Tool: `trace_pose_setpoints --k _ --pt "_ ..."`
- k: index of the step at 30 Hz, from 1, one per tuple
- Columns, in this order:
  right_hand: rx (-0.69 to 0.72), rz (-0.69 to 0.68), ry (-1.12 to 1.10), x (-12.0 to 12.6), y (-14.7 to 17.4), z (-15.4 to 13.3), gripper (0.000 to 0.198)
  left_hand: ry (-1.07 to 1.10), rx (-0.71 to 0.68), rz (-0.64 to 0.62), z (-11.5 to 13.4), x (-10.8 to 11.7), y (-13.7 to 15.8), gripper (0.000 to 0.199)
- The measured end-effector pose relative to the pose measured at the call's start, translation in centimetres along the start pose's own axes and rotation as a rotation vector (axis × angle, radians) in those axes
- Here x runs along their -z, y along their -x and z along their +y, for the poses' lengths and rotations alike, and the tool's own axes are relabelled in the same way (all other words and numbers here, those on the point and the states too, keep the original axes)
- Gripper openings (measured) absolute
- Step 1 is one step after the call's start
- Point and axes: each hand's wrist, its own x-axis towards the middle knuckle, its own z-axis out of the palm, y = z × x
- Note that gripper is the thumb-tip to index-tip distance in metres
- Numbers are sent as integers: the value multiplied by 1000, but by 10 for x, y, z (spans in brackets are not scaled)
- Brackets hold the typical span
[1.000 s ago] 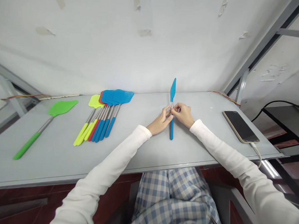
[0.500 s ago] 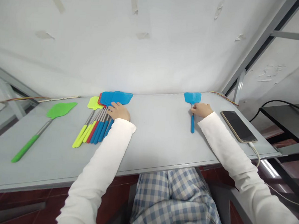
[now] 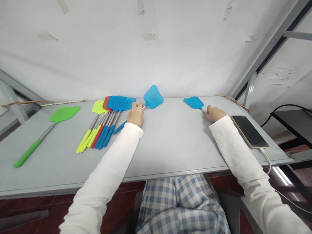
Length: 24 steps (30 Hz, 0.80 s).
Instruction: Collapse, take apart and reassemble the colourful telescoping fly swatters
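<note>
My left hand [image 3: 136, 115] is closed around the metal shaft of a blue fly swatter [image 3: 154, 97], whose head tilts up to the right near the wall. Its blue handle pokes out on the left below my fingers. My right hand [image 3: 215, 113] grips the shaft of another blue fly swatter [image 3: 193, 102]; the head points left and the handle is hidden behind the hand. Left of my left hand lies a fanned row of fly swatters with blue heads [image 3: 120, 103], a red head [image 3: 106, 103] and a yellow head [image 3: 99, 107].
A green fly swatter [image 3: 28, 153] lies apart at the left of the grey table [image 3: 167, 145]. At the right, a phone [image 3: 250, 131] with a white cable [image 3: 266, 158] lies beside my right forearm. The white wall [image 3: 175, 48] rises behind the table.
My left hand has drawn one blue fly swatter out of the row, moving it right and turning its head. My right hand has turned its blue fly swatter so the head points left.
</note>
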Motion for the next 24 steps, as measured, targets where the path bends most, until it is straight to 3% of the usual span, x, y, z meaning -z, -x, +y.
trace_pose_setpoints --k 3,6,16,19,22,24 --pt "-55 -12 -22 0 1 1 35 83 -139 18 15 -2 5 31" --pt "-91 14 -26 -1 1 -1 40 166 -190 25 23 -5 9 30" --pt "-158 -13 -7 5 8 0 35 328 -260 81 15 -17 -1 22" --pt "-158 134 12 7 15 -5 29 328 -308 69 17 -16 0 21" --pt "30 377 -88 8 26 -29 31 307 -375 72 23 -16 2 22" --pt "363 453 -155 4 36 -54 35 284 -420 83 29 -18 5 22"
